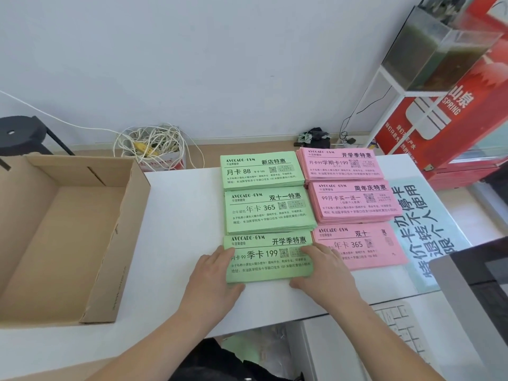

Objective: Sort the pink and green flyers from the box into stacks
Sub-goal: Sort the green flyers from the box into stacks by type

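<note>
- White wall is seen behind a white desk (181, 215), and a tangle of cables (149, 145) is piled on the floor at the wall.
- A cardboard box (115, 257) is placed on the left part of the desk, with its top open.
- Six stacks of flyers are laid to the right of the box, well apart from it, in two columns just beside each other.
- The left column is formed by the far green stack (261, 171), the middle green stack (269, 213) and the near green stack (269, 259).
- The right column is formed by the far pink stack (341, 163), the middle pink stack (354, 202) and the near pink stack (365, 248), which looks lower than the other two.
- The left hand (214, 279) is laid on the left end of the near green stack; its fingers (220, 253) are kept nearly straight on the top sheet, and the thumb is set against the near edge.
- The right hand (324, 273) is laid in the same way on the right end, fingers (316, 251) flat, nothing being gripped; the left edge of the near pink stack is partly covered by it.
- A light-blue notice sheet (423, 221) is spread right of the pink column.
</note>
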Available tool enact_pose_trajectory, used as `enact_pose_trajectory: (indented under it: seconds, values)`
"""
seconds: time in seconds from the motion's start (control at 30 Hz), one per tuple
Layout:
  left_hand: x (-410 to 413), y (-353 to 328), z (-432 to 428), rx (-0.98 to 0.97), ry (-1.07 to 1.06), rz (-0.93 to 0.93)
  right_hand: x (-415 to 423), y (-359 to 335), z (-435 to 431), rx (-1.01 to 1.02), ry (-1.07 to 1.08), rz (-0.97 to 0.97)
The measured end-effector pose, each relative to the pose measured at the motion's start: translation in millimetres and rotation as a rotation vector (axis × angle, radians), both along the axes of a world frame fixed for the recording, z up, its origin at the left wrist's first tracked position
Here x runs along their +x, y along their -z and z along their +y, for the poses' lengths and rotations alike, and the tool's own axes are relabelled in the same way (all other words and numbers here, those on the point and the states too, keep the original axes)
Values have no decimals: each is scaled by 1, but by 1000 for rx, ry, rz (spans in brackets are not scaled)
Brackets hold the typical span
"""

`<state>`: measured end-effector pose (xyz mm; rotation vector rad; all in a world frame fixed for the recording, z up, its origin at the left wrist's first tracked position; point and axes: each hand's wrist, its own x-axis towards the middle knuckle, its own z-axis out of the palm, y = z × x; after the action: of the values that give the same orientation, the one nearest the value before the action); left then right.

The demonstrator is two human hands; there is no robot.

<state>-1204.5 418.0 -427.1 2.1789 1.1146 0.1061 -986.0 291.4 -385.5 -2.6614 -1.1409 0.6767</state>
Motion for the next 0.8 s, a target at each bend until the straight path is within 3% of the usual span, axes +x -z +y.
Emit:
enact_pose_trajectory:
  seconds: [0.07, 0.17, 0.4, 0.67, 0.8]
  values:
    - [-4, -8, 4, -91, -72, -73, 11, -8, 4, 84, 75, 38]
    - [1, -21, 27, -79, -165, -147, 37, -18, 23, 243, 247, 80]
    - [36, -44, 76, -188, -142, -73, 51, -14, 54, 158, 413, 106]
    - [44, -40, 82, -256, -132, -99, 42, -9, 60, 265, 573, 225]
    - [50, -43, 85, -280, -121, -59, 43, -7, 64, 286, 599, 196]
